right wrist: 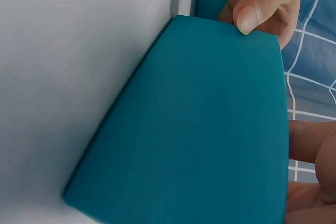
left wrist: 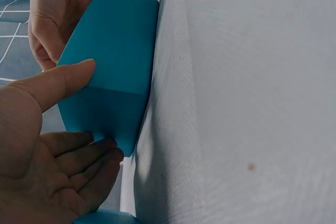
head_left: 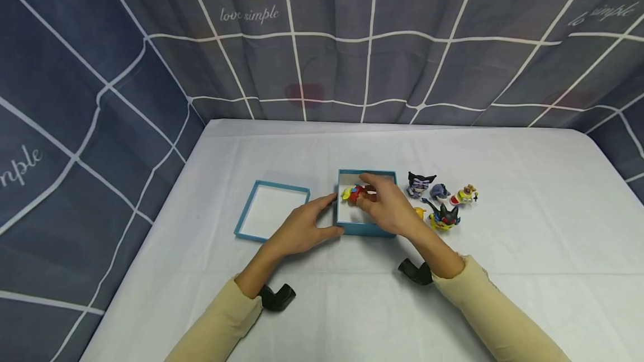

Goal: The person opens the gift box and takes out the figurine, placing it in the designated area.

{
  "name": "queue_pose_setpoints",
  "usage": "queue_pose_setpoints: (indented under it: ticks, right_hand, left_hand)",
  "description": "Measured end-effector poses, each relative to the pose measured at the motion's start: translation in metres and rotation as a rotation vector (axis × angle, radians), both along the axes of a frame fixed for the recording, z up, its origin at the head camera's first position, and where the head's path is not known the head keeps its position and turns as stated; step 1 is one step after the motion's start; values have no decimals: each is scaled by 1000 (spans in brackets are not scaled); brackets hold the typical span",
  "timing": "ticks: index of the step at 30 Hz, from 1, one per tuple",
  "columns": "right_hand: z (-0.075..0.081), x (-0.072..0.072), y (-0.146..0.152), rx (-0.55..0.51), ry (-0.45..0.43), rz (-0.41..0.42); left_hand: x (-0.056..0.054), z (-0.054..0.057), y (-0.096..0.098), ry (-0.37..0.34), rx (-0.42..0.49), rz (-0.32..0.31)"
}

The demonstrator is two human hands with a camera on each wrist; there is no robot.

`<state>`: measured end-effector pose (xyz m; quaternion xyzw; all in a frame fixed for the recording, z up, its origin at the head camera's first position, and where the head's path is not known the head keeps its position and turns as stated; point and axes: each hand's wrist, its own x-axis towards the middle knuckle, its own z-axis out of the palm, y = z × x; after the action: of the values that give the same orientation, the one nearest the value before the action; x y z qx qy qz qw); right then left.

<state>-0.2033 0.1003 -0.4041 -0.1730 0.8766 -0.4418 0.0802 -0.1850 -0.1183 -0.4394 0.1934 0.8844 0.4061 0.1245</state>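
A teal box (head_left: pixel 366 229) with a white inside stands on the table. My right hand (head_left: pixel 387 205) reaches into it, fingers and thumb pinching a small red and yellow toy figure (head_left: pixel 354 193). In the right wrist view the box's wall hides the figure and most of the fingertips. My left hand (head_left: pixel 304 225) is at the box's front left corner. Its thumb lies on the front wall in the left wrist view, and the nearly straight fingers (left wrist: pixel 86 166) lie along the left side.
Left of the box lies its shallow lid (head_left: pixel 274 210), white side up. To the right stand several toy figures, among them a black-eared purple one (head_left: pixel 420 184), a grey-blue one (head_left: pixel 440 192), one in red and yellow (head_left: pixel 464 195) and a black-hooded yellow one (head_left: pixel 444 217).
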Motion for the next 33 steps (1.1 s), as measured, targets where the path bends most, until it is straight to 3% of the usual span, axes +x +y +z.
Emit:
queue_pose_setpoints:
  ticks: [14, 22, 33]
  right_hand:
    - [-1, -3, -1, 46, 11, 49]
    - [-3, -2, 0, -10, -29, 44]
    - [-7, -4, -3, 69, -2, 79]
  left_hand:
    - [0, 0, 0, 12, 2, -7]
    - [0, -2, -1, 8, 9, -7]
    - [1, 0, -1, 3, 9, -4]
